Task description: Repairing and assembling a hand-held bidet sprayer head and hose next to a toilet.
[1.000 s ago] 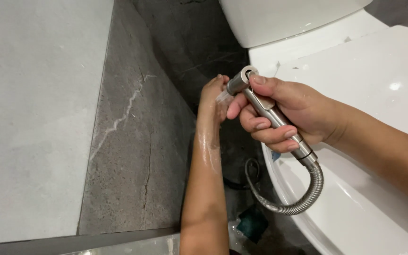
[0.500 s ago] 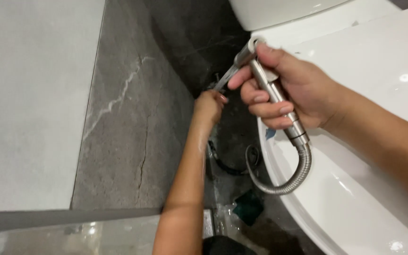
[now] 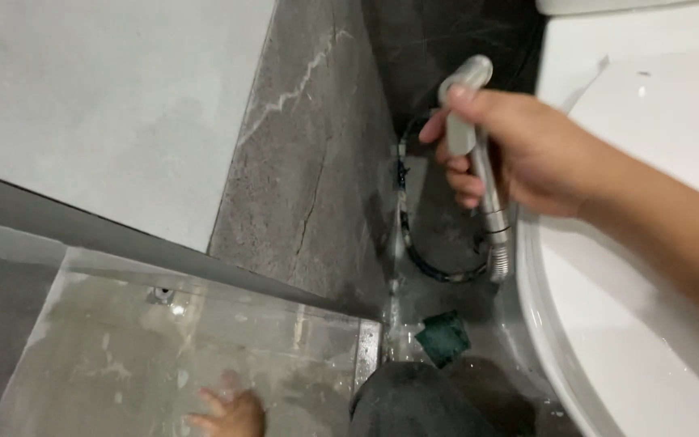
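Note:
My right hand (image 3: 519, 150) grips a metal bidet sprayer (image 3: 471, 121) by its handle, nozzle head up, beside the white toilet (image 3: 649, 324). Its ribbed metal hose (image 3: 446, 271) loops down to the floor between the toilet and the grey stone wall (image 3: 301, 162). My left hand (image 3: 228, 414) is low at the bottom edge, fingers spread, holding nothing, seen through or against a glass panel (image 3: 204, 340).
A green scrub pad (image 3: 444, 336) lies on the wet floor by the toilet base. My dark-clad knee (image 3: 414, 405) is at the bottom. A pale wall panel (image 3: 107, 105) fills the upper left.
My left hand has dropped from near the sprayer head to the bottom of the view. The view has swung down and left; the sprayer stays in my right hand.

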